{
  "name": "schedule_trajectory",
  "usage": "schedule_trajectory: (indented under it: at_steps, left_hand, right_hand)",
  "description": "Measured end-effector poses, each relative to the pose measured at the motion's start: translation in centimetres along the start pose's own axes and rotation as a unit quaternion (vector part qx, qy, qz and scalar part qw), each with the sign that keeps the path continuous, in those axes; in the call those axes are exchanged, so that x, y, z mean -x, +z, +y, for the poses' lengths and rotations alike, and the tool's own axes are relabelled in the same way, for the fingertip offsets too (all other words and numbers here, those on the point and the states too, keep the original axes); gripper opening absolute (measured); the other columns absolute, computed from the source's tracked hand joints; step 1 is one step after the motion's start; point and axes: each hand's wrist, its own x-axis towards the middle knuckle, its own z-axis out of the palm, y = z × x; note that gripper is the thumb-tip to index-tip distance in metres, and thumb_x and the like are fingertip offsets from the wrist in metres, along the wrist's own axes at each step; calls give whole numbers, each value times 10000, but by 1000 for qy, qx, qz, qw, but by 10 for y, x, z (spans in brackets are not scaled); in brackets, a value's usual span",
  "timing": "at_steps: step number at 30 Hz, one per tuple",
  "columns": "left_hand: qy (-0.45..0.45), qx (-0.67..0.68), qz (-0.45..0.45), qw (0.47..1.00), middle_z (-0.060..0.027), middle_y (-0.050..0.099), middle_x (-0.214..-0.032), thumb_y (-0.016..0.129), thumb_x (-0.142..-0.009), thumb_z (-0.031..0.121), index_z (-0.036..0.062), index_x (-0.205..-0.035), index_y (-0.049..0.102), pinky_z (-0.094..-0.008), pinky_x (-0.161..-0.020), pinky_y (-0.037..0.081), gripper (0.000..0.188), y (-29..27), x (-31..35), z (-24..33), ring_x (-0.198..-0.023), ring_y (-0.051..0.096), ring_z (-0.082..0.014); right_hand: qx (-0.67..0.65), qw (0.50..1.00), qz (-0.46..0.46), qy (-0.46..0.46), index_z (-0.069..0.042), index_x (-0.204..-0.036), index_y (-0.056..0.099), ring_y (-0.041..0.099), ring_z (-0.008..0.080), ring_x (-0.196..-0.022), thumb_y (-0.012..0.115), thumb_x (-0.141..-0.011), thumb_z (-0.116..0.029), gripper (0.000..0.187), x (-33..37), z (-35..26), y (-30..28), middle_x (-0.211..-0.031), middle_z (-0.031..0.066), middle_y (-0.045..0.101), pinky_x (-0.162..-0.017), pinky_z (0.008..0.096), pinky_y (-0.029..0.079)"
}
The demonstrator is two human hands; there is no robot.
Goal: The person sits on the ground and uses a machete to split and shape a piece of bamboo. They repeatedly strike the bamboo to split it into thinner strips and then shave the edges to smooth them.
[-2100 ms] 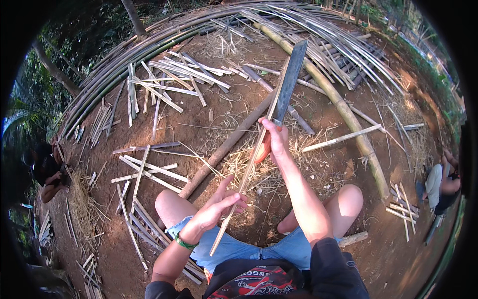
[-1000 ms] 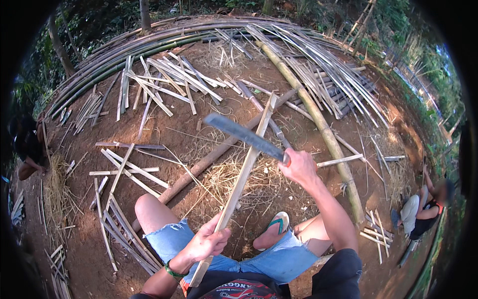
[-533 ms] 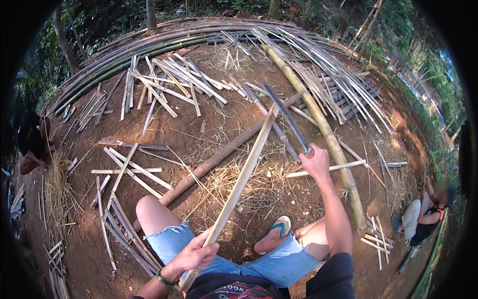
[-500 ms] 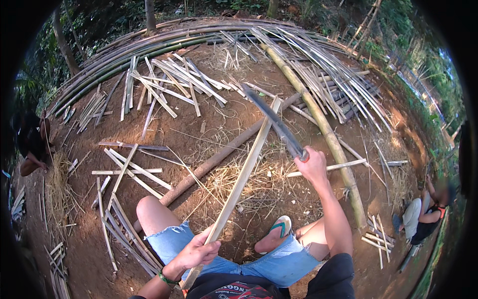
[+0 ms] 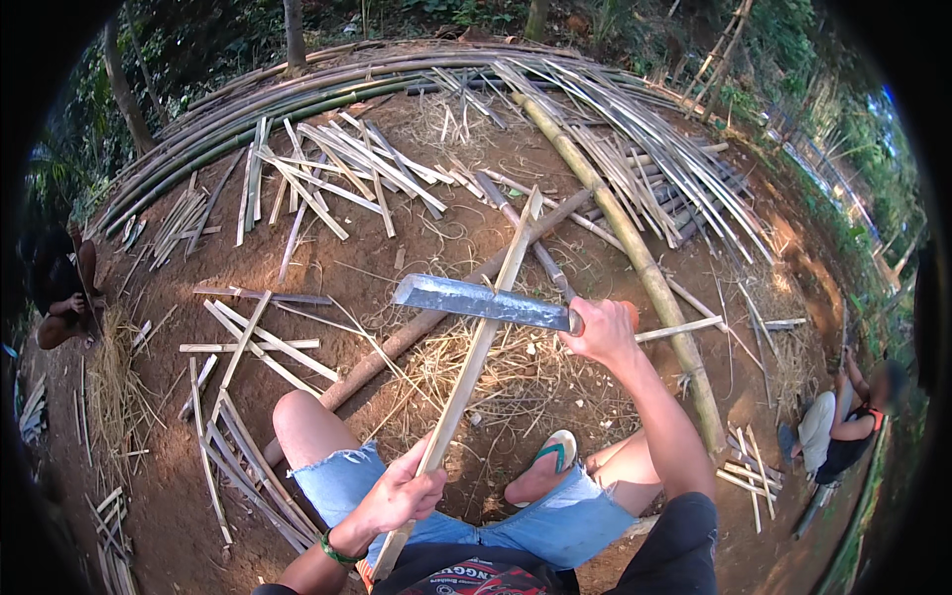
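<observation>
My left hand (image 5: 405,488) is closed around the lower part of a long split bamboo strip (image 5: 470,379), which slants up and away from my lap. In my right hand (image 5: 601,330) is the handle of a machete (image 5: 466,300) with a broad grey blade. The blade lies crosswise over the strip's upper half, pointing left, and appears to touch it. Beneath the far part of the strip, a brown pole (image 5: 397,347) lies on the ground. Pale curled shavings (image 5: 496,372) are scattered under the strip, in front of my knees.
Split bamboo strips lie in piles at the far left (image 5: 347,164), near left (image 5: 263,342) and far right (image 5: 645,149). A thick bamboo pole (image 5: 635,248) runs along my right. One person (image 5: 64,288) sits at the left edge, another (image 5: 843,426) at the right.
My right hand has swung the machete blade from pointing up and away to lying crosswise over the strip. My left hand keeps its hold, and the strip has shifted slightly.
</observation>
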Motion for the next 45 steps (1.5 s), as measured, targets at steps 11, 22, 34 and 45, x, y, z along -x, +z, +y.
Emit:
schedule_trajectory:
  at_steps: [11,22,34,45]
  left_hand:
    - [-20,44,-49,998,20,398,-709,519,-1049,134,131,-1435,382,-221,-426,254,410,-16,46,-12,-510,326,-49]
    - [5,227,-132,965,12,368,-704,546,-1033,183,225,-1386,445,-210,-429,248,369,-27,16,-13,-501,323,-47]
    - [23,216,-61,974,13,374,-740,483,-1051,116,219,-1428,363,-193,-420,277,409,2,-48,16,-502,332,-49]
    - [-17,254,-27,967,-6,381,-707,485,-1006,52,321,-1469,365,-189,-393,268,549,1,-35,7,-480,324,-57]
  right_hand:
    - [-110,940,115,301,20,-692,580,629,299,-577,716,-750,-239,299,-15,62,3,-606,167,603,-616,421,478]
    - [-294,866,172,365,7,-707,586,510,176,-527,729,-800,-197,266,-11,14,14,-569,64,562,-561,355,416]
    - [-120,993,13,-14,-85,-813,589,654,313,-565,827,-682,-221,304,37,-91,-1,-632,93,628,-530,447,499]
    - [-70,997,-21,21,-104,-805,603,667,351,-593,787,-716,-267,261,13,-67,-4,-654,114,659,-545,462,514]
